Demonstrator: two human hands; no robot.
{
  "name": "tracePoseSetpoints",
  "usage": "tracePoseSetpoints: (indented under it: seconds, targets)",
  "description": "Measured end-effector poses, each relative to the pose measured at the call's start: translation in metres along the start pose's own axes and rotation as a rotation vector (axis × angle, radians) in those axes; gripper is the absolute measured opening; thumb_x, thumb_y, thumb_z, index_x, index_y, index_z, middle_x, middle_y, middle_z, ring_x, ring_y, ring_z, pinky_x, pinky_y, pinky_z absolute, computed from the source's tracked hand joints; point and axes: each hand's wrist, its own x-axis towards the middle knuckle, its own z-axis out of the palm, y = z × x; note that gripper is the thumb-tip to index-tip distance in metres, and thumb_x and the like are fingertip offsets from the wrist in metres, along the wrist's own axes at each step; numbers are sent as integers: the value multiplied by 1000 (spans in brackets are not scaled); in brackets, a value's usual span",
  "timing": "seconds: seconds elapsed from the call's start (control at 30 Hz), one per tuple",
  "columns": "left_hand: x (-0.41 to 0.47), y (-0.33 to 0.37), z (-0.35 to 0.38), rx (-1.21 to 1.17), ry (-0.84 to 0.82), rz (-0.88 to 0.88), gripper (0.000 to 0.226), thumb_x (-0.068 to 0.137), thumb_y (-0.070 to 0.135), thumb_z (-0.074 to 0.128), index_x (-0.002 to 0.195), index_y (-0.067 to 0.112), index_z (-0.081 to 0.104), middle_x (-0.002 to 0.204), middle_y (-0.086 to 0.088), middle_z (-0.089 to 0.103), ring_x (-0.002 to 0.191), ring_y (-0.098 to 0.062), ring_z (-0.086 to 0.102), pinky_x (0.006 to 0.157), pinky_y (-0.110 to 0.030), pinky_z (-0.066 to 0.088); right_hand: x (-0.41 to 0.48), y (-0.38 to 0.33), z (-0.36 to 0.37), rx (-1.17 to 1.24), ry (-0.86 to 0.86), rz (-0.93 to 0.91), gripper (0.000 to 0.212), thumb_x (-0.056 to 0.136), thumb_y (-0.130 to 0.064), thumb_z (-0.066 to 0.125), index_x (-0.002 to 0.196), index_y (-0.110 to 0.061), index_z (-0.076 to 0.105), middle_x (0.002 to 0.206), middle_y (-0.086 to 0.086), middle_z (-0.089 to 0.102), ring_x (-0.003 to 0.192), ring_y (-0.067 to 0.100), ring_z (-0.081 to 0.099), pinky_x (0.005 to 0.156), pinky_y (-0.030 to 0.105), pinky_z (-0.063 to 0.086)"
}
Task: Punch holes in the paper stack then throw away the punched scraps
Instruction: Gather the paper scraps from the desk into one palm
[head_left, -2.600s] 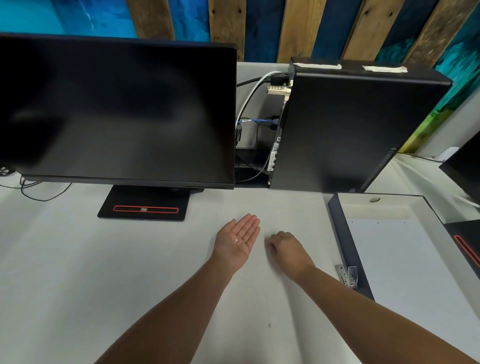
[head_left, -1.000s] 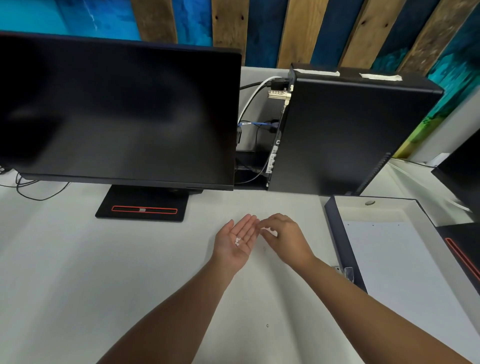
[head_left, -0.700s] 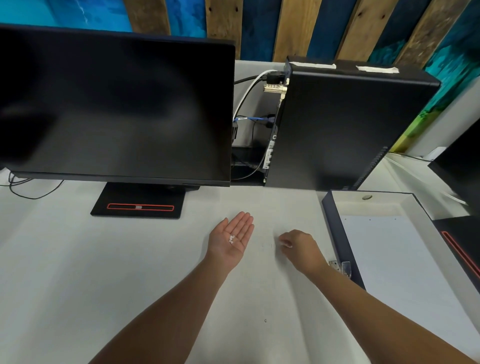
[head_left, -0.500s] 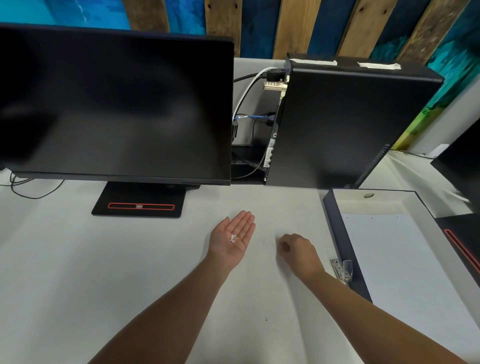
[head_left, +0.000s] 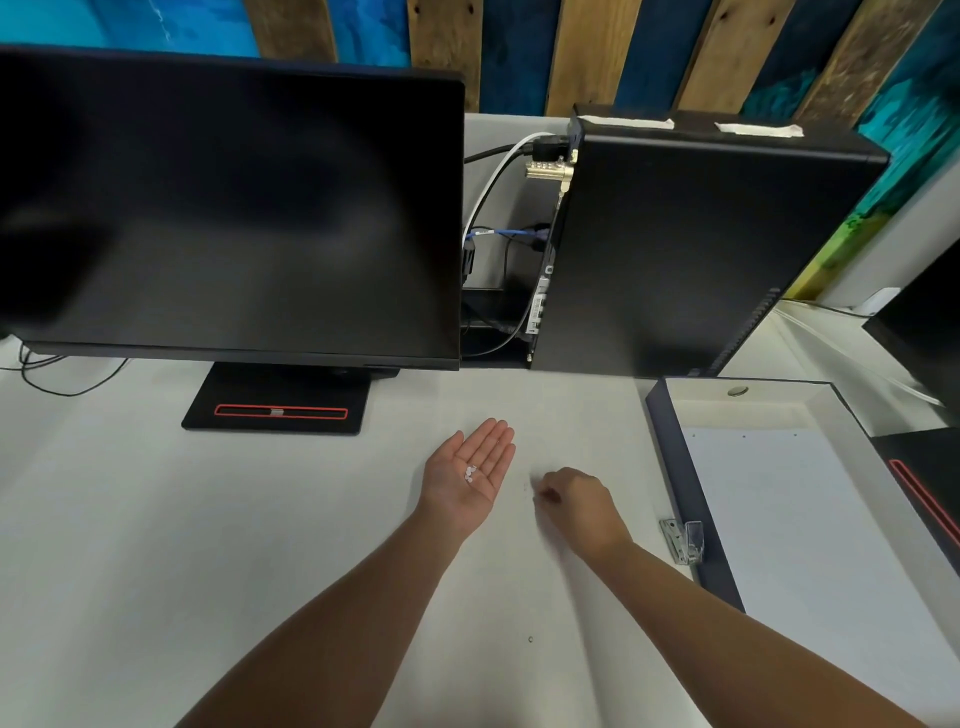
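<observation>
- Palm up, the left hand (head_left: 457, 491) lies open at the middle of the frame, fingers straight and together; a small cluster of white paper scraps (head_left: 470, 474) sits in the hollow of the palm.
- Just to its right the right hand (head_left: 579, 504) is knuckles up, fingers curled down onto the tabletop (head_left: 156, 545) — whether the fingertips pinch anything I cannot tell.
- Further right, a small metal tool (head_left: 683, 540) with a clear part sits against the left wall of a dark-sided open box (head_left: 675, 467).
- Inside the box lies the white paper stack (head_left: 810, 530), flat, with tiny holes near its far edge.
- A dark speck (head_left: 530, 639) lies on the tabletop between the forearms, lower centre.
- Behind the hands, a black monitor (head_left: 234, 208) fills the upper left on its red-trimmed base (head_left: 275, 410); a black computer tower (head_left: 701, 249) stands to its right — cables (head_left: 493, 192) run between the two.
</observation>
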Motion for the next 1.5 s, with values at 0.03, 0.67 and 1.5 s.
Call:
tracePoseSetpoints:
  seconds: [0.03, 0.67, 1.5]
  targets:
    - [0, -1, 0, 1, 0, -1, 42, 102, 24, 33, 114, -5, 60, 114, -18, 67, 109, -28, 62, 98, -38, 46, 0, -1, 1, 3, 13, -10, 14, 83, -7, 51, 76, -2, 62, 81, 10, 64, 76, 24, 55, 61, 26, 36]
    - [5, -7, 1, 41, 44, -1, 41, 101, 26, 33, 115, 1, 63, 109, -13, 71, 102, -22, 64, 87, -31, 51, 6, -66, -41, 93, -9, -154, 17, 93, -11, 44, 84, -3, 57, 90, 15, 60, 75, 23, 51, 66, 29, 39]
    - [-2, -2, 6, 18, 12, 27, 41, 101, 24, 32, 112, -2, 62, 111, -16, 68, 101, -23, 65, 80, -30, 51, 7, -64, -45, 240, 21, -225, 20, 86, -7, 55, 89, -16, 73, 88, 6, 69, 81, 17, 59, 76, 28, 49]
